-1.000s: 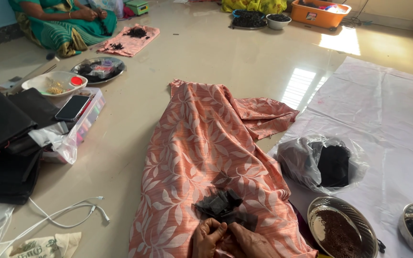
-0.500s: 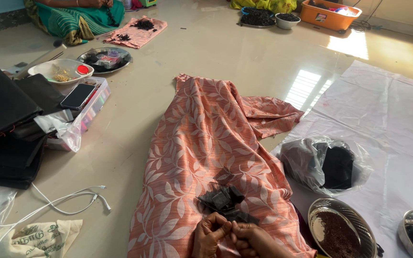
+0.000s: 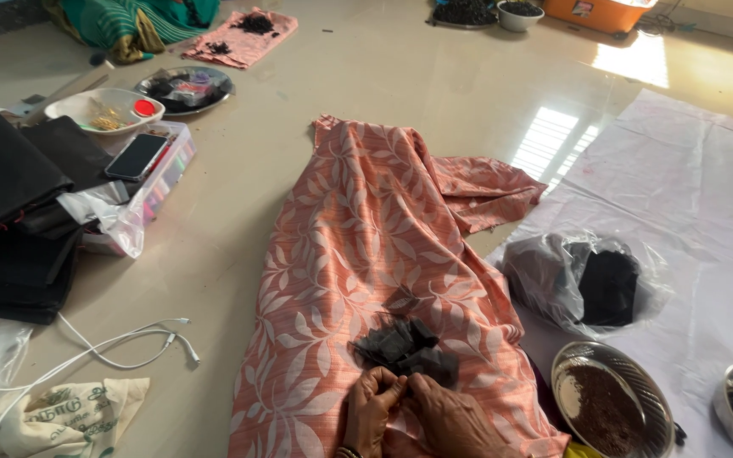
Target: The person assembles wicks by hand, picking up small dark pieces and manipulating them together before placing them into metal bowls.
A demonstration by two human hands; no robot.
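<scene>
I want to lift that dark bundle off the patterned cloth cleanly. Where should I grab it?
Probably grip the dark bundle at its near edge, coming from below, where both hands already meet it; it lies flat and loose on the peach cloth.

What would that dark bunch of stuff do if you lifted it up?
The dark bunch would probably flop and droop, since it lies crumpled on the orange cloth. It looks thin and wispy, so likely very light. Bits may slip loose, as both hands, left and right, pinch only its edge.
</scene>
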